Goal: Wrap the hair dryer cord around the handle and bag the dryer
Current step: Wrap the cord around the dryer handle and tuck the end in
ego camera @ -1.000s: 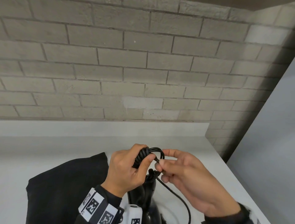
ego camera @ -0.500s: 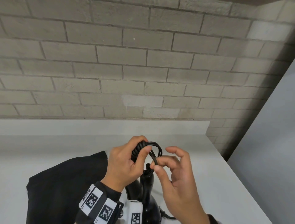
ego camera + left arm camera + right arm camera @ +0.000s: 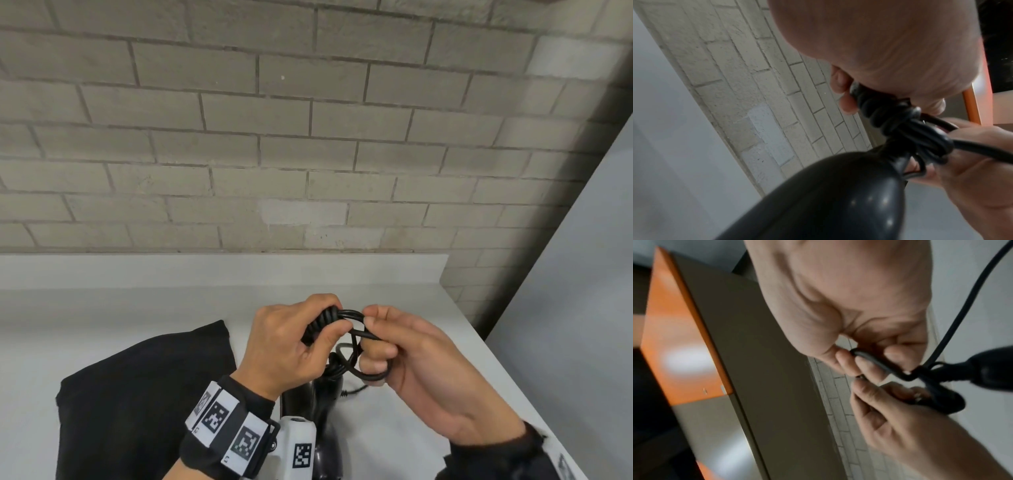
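The black hair dryer (image 3: 323,407) stands with its handle up, its rounded body (image 3: 830,199) close to the left wrist camera. Black cord (image 3: 320,323) is coiled round the handle's end. My left hand (image 3: 291,346) grips that coiled end (image 3: 875,107), thumb over the turns. My right hand (image 3: 407,356) pinches a loop of cord (image 3: 356,317) between thumb and fingers just right of the handle; in the right wrist view the cord (image 3: 875,361) runs under my fingertips. Loose cord (image 3: 373,377) hangs below the hand. The black bag (image 3: 137,404) lies flat at the left.
The white countertop (image 3: 428,394) ends at a low white backsplash below a grey brick wall (image 3: 274,137). A grey panel (image 3: 582,274) stands beyond the counter's right edge. The right wrist view shows an orange-edged cabinet (image 3: 674,337) overhead.
My right hand swung round the handle end and back to its right side, carrying a cord loop. The left hand kept its grip on the coiled handle.
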Demonstrator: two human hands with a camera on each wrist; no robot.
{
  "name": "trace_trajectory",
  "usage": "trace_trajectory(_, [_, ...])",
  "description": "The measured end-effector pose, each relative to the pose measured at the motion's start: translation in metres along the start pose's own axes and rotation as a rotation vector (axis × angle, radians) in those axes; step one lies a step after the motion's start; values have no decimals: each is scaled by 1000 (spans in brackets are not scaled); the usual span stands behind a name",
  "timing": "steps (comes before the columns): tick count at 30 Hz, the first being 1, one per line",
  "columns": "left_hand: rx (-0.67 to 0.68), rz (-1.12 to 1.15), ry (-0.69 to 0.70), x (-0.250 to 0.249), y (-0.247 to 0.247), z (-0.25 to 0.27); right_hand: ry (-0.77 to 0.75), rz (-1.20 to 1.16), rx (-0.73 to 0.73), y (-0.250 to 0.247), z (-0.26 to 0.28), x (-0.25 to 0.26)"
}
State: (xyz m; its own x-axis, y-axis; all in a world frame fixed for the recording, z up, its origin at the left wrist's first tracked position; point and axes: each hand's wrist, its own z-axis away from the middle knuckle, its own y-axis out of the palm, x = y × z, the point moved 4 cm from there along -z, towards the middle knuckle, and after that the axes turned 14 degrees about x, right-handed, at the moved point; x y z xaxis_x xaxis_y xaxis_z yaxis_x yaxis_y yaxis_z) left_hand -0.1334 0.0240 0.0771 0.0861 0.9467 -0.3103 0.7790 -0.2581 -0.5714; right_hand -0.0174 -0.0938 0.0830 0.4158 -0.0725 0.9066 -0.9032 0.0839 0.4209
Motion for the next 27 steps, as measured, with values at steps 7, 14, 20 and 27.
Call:
trace_trajectory(7, [-30, 33, -92, 13, -5, -1, -365, 287, 63, 8, 9, -31])
trace_trajectory(14, [-8, 46, -61, 13, -5, -1, -279, 172, 89, 7, 11, -27])
trace_trajectory(20, [-48, 85, -153, 25, -7, 4, -62, 273, 49, -16, 22, -35])
trace_trajectory(27, [-36, 74, -235, 38, -12, 14, -182, 26, 30, -31, 41, -71])
